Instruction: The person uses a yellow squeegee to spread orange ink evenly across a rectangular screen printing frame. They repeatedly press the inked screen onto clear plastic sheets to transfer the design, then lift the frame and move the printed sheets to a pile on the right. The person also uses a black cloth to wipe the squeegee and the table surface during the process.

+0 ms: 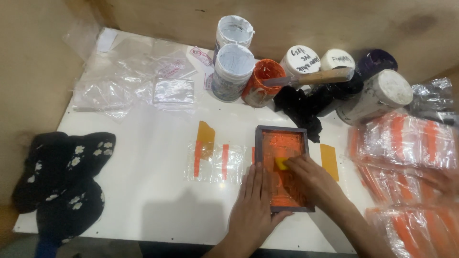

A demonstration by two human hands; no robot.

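A small dark-framed printing screen [282,135] smeared with orange ink lies on the white table [153,191]. My left hand [253,205] rests flat on the frame's near left corner, fingers together. My right hand [308,179] lies on the mesh and grips a small yellow squeegee piece [281,164]. A clear plastic bag with orange stripes [215,162] lies under the frame's left side.
Several ink tubs stand at the back, one open with orange ink [262,81] and a wooden-handled spatula [315,77]. Stacks of printed orange bags [406,143] lie at the right, loose clear bags [129,81] at the back left, a black flowered cloth [62,177] at the left edge.
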